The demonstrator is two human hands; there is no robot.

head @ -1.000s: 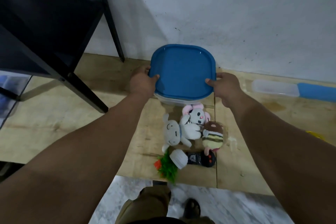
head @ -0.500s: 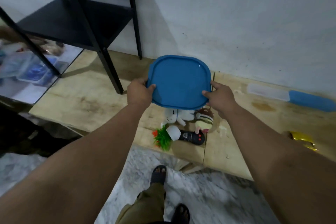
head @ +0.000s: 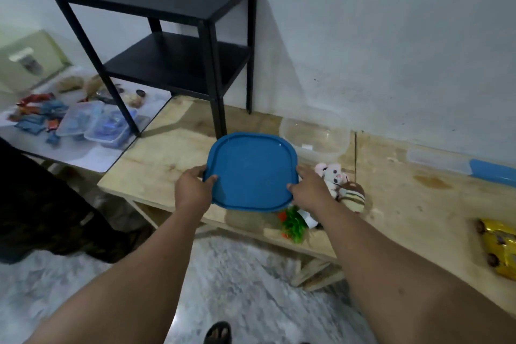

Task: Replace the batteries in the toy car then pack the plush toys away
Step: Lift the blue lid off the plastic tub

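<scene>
A blue square lid is held in the air above the wooden table. My left hand grips its left edge and my right hand grips its right edge. Behind it the clear plastic container stands open on the table near the wall. A pink-and-white plush and a striped brown plush lie right of my right hand. A green plush carrot top shows below the lid. The yellow toy car lies at the table's right end.
A black two-shelf side table stands on the wooden table's left end by the wall. A long clear box with a blue end lies at the right. Further left a white surface holds plastic boxes and packets. Marble floor lies below.
The lid has come off the container and moved left and toward me in both hands. The view has pulled back and swung left, revealing the open container and the side table.
</scene>
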